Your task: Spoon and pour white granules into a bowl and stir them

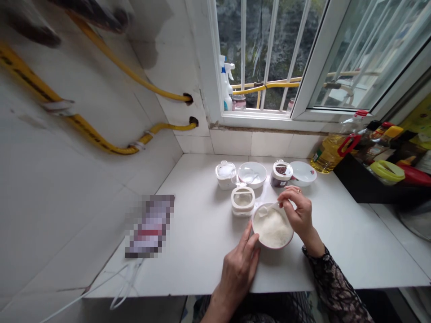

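A bowl [276,246] filled with white powder [275,228] stands on the white counter [198,251], nearer the front edge than the window wall, with a bare strip left between it and that edge. Its left side is held by the left hand [239,264], one fingertip being laid over the rim and the others kept against the outside. A white spoon [263,211] is pinched narrowly by the right hand [298,213] above the far rim, its head set at the powder. Forward movement is limited by an open jar [243,210] just beside the bowl and, behind, by a lidded jar [225,179], an empty bowl [253,183], a dark-filled jar [280,180] and a shallow dish [302,177]. Wide open counter is left on the left, as far as a pixelated object [150,226] near the tiled wall; on the right, open room is bounded by a black rack [353,181] and an oil bottle [325,154].
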The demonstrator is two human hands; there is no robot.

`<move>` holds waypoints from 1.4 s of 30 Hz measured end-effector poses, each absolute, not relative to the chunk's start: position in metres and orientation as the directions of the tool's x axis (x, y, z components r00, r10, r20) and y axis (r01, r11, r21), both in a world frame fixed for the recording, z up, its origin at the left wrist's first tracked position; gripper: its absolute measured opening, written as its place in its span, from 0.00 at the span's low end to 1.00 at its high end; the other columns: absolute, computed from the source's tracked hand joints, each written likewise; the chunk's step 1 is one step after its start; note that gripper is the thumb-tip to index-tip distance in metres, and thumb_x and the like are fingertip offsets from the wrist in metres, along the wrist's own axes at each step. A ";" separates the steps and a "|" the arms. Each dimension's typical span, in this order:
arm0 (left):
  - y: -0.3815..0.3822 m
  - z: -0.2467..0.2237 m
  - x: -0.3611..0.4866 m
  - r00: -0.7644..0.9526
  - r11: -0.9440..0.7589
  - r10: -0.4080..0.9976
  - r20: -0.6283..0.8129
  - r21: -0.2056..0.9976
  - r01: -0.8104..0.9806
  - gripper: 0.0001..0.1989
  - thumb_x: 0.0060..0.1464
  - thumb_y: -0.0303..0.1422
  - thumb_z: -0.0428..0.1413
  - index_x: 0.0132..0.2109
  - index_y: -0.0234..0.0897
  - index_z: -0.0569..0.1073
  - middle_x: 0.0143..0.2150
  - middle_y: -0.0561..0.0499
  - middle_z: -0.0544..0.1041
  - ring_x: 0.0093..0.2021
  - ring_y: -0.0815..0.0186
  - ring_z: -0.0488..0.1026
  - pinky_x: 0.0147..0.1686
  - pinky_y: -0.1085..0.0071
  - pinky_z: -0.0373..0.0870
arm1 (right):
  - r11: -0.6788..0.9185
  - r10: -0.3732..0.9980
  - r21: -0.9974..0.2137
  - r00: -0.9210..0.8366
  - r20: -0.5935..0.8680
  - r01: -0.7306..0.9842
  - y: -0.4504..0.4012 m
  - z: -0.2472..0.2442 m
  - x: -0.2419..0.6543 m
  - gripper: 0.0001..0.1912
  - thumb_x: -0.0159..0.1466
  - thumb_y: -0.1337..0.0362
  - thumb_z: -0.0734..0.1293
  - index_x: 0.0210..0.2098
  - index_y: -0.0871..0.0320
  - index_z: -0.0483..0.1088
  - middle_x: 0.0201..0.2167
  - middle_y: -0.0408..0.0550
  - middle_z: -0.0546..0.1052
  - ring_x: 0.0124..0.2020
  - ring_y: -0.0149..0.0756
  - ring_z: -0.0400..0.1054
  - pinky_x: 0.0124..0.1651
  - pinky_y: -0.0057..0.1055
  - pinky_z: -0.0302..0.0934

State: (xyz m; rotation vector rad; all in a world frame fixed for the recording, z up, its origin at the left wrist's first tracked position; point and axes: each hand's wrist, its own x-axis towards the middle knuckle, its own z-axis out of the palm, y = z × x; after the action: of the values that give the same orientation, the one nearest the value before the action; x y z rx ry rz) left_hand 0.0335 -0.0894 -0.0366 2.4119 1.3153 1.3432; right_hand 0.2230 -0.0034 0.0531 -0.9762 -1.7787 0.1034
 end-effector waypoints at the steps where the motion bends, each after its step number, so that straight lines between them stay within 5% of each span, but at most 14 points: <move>1: -0.090 -0.037 0.034 0.244 -0.626 0.714 0.656 0.442 0.643 0.15 0.66 0.25 0.48 0.58 0.33 0.66 0.64 0.32 0.68 0.53 0.58 0.78 0.42 0.72 0.79 | 0.661 0.663 -0.489 -0.139 0.735 0.569 -0.003 0.051 0.225 0.10 0.62 0.72 0.60 0.28 0.53 0.69 0.21 0.41 0.72 0.26 0.37 0.67 0.49 0.42 0.61; 8: -0.089 -0.039 0.034 0.244 -0.630 0.699 0.672 0.418 0.654 0.15 0.66 0.24 0.48 0.58 0.33 0.67 0.64 0.32 0.69 0.55 0.57 0.77 0.44 0.73 0.78 | 0.684 0.722 -0.520 -0.375 0.582 0.511 -0.003 0.039 0.217 0.11 0.58 0.73 0.59 0.25 0.55 0.68 0.21 0.39 0.74 0.23 0.32 0.66 0.52 0.41 0.58; 14: -0.089 -0.039 0.034 0.241 -0.628 0.708 0.664 0.436 0.644 0.15 0.66 0.24 0.49 0.57 0.32 0.67 0.64 0.31 0.69 0.53 0.57 0.78 0.43 0.73 0.79 | 0.423 0.895 -0.768 -0.090 0.436 0.481 -0.003 0.041 0.220 0.10 0.55 0.69 0.59 0.22 0.54 0.69 0.16 0.41 0.71 0.27 0.37 0.68 0.44 0.36 0.59; 20: -0.089 -0.039 0.034 0.242 -0.630 0.707 0.664 0.436 0.643 0.15 0.65 0.24 0.49 0.58 0.33 0.67 0.64 0.32 0.68 0.55 0.57 0.77 0.45 0.72 0.78 | 0.146 0.986 -0.956 0.040 0.161 0.254 0.000 0.044 0.224 0.09 0.52 0.62 0.61 0.21 0.56 0.71 0.13 0.39 0.68 0.19 0.32 0.60 0.28 0.29 0.54; 42: -0.090 -0.039 0.034 0.241 -0.626 0.710 0.662 0.437 0.645 0.15 0.66 0.24 0.50 0.58 0.34 0.67 0.64 0.32 0.68 0.54 0.58 0.78 0.44 0.73 0.78 | 0.045 0.992 -0.997 0.119 0.053 0.064 0.003 0.043 0.224 0.07 0.48 0.63 0.63 0.19 0.57 0.72 0.13 0.39 0.68 0.19 0.30 0.61 0.29 0.29 0.54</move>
State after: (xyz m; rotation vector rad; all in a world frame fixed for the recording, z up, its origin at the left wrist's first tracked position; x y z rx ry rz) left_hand 0.0343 -0.0900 -0.0392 2.4156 1.3220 1.3526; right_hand 0.2245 0.0028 0.0430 -1.2722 -1.1869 1.0547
